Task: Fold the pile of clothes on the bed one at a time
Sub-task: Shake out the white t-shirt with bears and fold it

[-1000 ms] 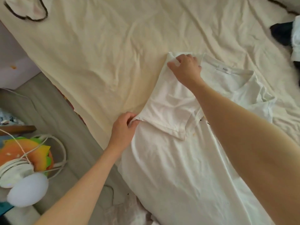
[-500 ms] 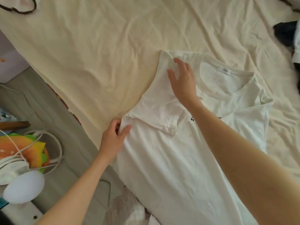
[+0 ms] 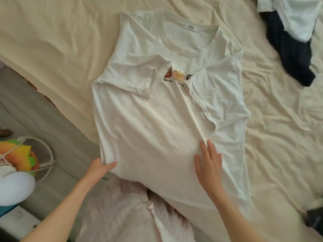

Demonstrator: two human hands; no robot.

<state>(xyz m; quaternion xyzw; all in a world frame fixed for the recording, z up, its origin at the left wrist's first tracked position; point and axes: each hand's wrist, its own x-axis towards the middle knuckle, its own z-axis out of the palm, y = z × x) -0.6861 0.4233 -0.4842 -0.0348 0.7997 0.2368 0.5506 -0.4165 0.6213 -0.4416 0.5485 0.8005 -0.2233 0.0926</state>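
A white T-shirt (image 3: 153, 123) with a small cartoon print on the chest lies face up on the cream bed sheet (image 3: 57, 44). Both short sleeves are folded in over the chest. My left hand (image 3: 99, 167) grips the shirt's left side edge low down, thumb on top of the cloth. My right hand (image 3: 208, 159) lies flat with straight fingers on the lower middle of the shirt. The hem hangs over the bed's near edge.
A pile of dark and white clothes (image 3: 290, 37) lies at the upper right of the bed. A dark item (image 3: 314, 220) shows at the lower right edge. On the grey floor at left are a colourful toy (image 3: 19, 156), white cables and a white round object (image 3: 14, 187).
Both hands have moved down from the shoulder and left sleeve to the shirt's lower part. The left sleeve now lies folded in. The view has shifted so the whole shirt shows.
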